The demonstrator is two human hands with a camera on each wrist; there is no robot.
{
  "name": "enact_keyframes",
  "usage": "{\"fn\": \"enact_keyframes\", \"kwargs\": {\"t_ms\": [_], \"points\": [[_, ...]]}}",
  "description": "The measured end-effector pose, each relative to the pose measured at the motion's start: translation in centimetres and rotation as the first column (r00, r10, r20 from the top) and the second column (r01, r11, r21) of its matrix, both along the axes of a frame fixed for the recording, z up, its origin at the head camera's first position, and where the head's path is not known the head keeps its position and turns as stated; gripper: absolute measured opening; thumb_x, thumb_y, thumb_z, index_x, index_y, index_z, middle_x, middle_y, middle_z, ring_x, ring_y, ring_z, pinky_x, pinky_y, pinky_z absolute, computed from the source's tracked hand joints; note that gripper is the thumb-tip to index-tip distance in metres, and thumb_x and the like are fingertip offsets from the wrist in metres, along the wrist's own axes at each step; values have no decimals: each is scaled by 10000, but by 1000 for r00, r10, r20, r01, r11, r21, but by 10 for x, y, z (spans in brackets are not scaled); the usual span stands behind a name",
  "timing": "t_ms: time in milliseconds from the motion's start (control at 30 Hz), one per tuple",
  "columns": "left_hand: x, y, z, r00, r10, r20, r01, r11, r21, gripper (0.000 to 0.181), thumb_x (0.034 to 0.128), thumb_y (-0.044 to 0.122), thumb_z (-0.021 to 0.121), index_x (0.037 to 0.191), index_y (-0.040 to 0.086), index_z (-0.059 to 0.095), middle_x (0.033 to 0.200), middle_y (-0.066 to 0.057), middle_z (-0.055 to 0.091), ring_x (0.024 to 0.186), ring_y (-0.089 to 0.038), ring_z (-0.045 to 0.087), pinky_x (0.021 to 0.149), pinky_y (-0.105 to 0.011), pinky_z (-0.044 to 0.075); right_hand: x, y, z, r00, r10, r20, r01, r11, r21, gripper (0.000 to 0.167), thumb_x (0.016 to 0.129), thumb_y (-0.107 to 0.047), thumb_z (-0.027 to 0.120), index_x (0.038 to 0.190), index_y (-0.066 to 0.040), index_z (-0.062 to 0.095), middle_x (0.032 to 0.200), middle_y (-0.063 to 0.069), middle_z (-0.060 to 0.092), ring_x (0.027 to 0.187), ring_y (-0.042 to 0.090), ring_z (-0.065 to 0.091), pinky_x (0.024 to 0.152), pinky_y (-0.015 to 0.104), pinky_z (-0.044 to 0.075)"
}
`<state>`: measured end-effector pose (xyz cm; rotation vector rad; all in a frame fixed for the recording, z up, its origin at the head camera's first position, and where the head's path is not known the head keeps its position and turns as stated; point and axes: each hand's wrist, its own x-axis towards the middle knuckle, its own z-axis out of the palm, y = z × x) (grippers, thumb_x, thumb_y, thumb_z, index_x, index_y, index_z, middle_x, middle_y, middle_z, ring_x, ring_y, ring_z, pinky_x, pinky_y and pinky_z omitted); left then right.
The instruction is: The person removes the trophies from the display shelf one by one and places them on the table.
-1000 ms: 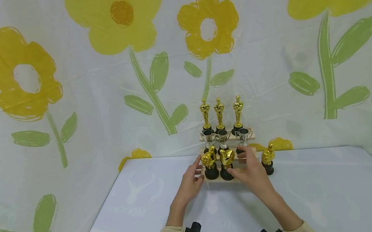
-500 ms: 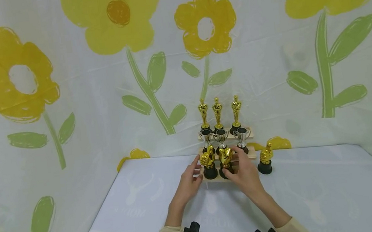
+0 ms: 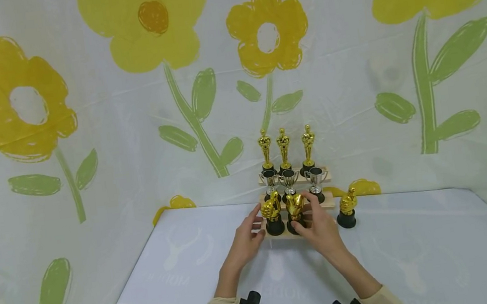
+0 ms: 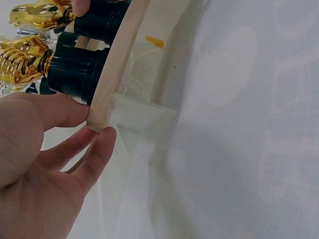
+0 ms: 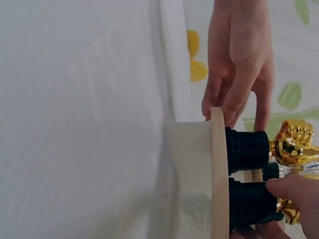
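Observation:
My left hand (image 3: 244,243) holds the left end of the lowest wooden board (image 4: 107,94), its thumb beside the black base of a gold thumbs-up trophy (image 3: 273,219) and its fingertips at the board's edge. With thumb and fingers, my right hand (image 3: 323,231) grips a second gold trophy (image 3: 295,207), which stands upright on that board, just right of the first. In the right wrist view, the thumb presses this trophy's black base (image 5: 251,199). The base of the thumbs-up trophy (image 5: 247,151) stands beside it, with my left hand (image 5: 241,59) beyond.
Three silver cups, one of them at the right (image 3: 315,178), stand on the middle tier. Three gold figurines, including a right-hand one (image 3: 308,144), stand on the top tier. Another gold thumbs-up trophy (image 3: 347,209) is on the table (image 3: 410,243), right of the rack. Behind hangs a flowered cloth.
My right hand has moved left and closed round the second gold trophy, uncovering more of the lone trophy at the right. My left hand has stayed at the board's end. The head view has shifted slightly.

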<state>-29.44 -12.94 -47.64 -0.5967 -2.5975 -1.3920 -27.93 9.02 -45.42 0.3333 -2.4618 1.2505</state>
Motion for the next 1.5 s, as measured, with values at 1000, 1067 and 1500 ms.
{"fn": "enact_keyframes", "kwargs": {"t_ms": [1000,1067,1500], "points": [[-1,-2,3,1000,-21,16,21,1000,-1,690,925,-22,565,1543,121,292,1275,-215,589,1108,-331,635,886,-406,564,3,6,-2,998,33,-53,-33,999,-4,799,821,-116,784,1476,-195,332,1073,178,660,917,326,721,741,377,607],[0,-1,3,1000,-23,15,23,1000,-3,688,925,-22,565,1542,120,294,1274,-213,591,1105,-325,637,883,-403,565,6,9,-1,998,36,-52,-37,999,-13,804,820,-118,786,1479,-202,333,1082,178,662,927,322,720,743,368,607],[1,-1,2,1000,-19,14,20,1000,-12,693,924,-20,569,1544,111,288,1280,-218,590,1103,-324,639,877,-407,567,14,40,15,992,3,-130,-6,1000,-24,775,796,-81,800,1457,-105,396,1054,209,674,934,338,712,736,416,604]]}}
